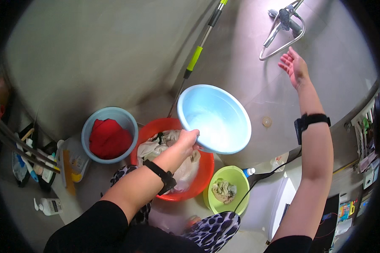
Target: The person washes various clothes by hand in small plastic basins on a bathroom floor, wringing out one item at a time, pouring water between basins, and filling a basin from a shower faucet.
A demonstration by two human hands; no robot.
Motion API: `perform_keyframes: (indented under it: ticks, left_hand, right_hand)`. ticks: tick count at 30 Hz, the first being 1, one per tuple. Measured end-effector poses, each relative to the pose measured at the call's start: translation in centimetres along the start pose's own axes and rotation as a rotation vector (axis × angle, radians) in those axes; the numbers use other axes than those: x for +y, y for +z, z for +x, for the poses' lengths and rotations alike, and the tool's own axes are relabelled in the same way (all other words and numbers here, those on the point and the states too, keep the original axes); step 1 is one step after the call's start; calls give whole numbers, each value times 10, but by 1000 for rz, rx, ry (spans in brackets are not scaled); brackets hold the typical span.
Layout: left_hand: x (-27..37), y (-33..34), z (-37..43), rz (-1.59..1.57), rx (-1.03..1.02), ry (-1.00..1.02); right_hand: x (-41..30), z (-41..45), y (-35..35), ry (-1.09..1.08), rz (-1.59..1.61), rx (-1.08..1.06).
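My left hand point(190, 142) grips the near left rim of a light blue plastic basin point(217, 117), tilted and held up in the air. Below it stands a red-orange basin point(209, 177) with whitish wet cloth point(186, 170) in it. My right hand point(294, 68) is raised with its fingers apart and holds nothing. It is just below the looped metal shower hose point(281, 50) of a wall-mounted mixer tap point(285, 23). A blue-grey basin point(135, 126) with red cloth point(109, 139) stands at the left. A yellow-green basin point(245, 202) holds a beige cloth point(224, 191).
A pole with green grips point(194, 59) leans against the wall. On the left are a pump bottle point(50, 206), brushes and a grey plastic container point(79, 158). A blue-capped bottle point(249, 172) and a dark cable point(269, 174) lie beside the yellow-green basin.
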State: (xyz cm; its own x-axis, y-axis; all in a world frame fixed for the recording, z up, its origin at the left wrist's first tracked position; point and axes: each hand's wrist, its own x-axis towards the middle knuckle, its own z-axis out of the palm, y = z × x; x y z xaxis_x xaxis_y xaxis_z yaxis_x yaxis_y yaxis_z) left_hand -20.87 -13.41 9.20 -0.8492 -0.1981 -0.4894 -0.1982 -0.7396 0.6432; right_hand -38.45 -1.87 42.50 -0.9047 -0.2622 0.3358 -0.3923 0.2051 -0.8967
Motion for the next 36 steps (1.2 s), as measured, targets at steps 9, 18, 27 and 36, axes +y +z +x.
perform_keyframes:
  ticks: [9,18,27,36]
  left_hand:
    - [-7,9,29,-5,-15,184]
    - [12,11,51,-8,-45,51]
    - [20,9,60,-21,-168,10]
    - [28,-21,73,181,-119,297]
  right_hand:
    - [-5,103,31,-156,190,51]
    - [-30,127,62,-244,462,92]
    - [41,49,21,-118,-354,-6]
    - [278,-188,9,881,44,166]
